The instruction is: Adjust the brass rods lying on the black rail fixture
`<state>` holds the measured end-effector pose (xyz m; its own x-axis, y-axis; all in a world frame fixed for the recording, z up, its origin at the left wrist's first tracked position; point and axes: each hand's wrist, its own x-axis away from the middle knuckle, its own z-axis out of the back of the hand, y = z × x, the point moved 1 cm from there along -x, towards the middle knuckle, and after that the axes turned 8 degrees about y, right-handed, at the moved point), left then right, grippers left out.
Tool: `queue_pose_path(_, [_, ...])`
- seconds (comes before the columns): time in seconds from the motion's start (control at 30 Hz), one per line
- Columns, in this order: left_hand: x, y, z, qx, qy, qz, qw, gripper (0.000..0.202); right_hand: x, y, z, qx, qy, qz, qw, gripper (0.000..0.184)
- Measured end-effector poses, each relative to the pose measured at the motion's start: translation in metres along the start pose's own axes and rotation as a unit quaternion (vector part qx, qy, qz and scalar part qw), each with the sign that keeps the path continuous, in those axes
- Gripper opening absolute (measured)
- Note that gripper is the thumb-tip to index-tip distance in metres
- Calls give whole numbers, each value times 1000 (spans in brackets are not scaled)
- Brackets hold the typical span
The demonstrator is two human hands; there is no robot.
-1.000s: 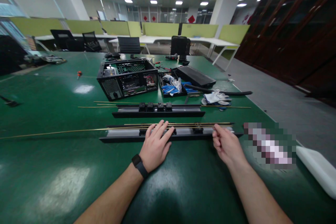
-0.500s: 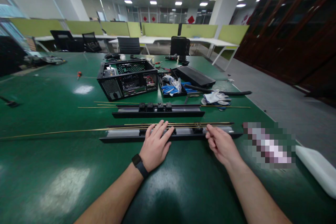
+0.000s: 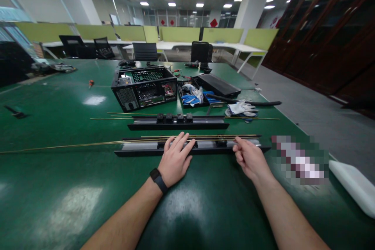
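Observation:
Spread flat, my left hand [image 3: 176, 161] rests over the middle of a long black rail [image 3: 140, 153] with a pale inner strip. Its fingers lie across black blocks and thin brass rods, partly hiding them. My right hand [image 3: 251, 160] is closed in a pinch near the rail's right end, at a thin brass rod [image 3: 84, 145] that runs along the rail and far out to the left. Between the hands a black block [image 3: 221, 140] sits in the rail. More brass rods lie along the rail's far side.
Behind lies a second black rail [image 3: 178, 126] with several black blocks [image 3: 169, 118] and brass rods. Farther back are an open computer case [image 3: 125, 99], a black tray with blue-and-white gloves [image 3: 193, 95], and white gloves [image 3: 241, 107]. A white object [image 3: 353, 185] and a blurred-out item [image 3: 300, 160] lie right.
My right hand has shifted slightly to the right along the rail, still pinched. The left hand stays in place on the rail. The view has moved a little.

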<state>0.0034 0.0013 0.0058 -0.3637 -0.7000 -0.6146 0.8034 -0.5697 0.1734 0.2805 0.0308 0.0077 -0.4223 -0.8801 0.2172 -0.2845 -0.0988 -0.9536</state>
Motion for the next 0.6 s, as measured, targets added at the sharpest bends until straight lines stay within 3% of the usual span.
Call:
queue_pose_path(0.3, [0, 1, 1, 0, 6, 2, 1000, 53, 2, 4, -6, 28, -57, 11, 998, 45])
queue_pose_path(0.6, [-2, 1, 0, -4, -2, 2, 1000, 55, 3, 6, -8, 57, -33, 24, 998, 46])
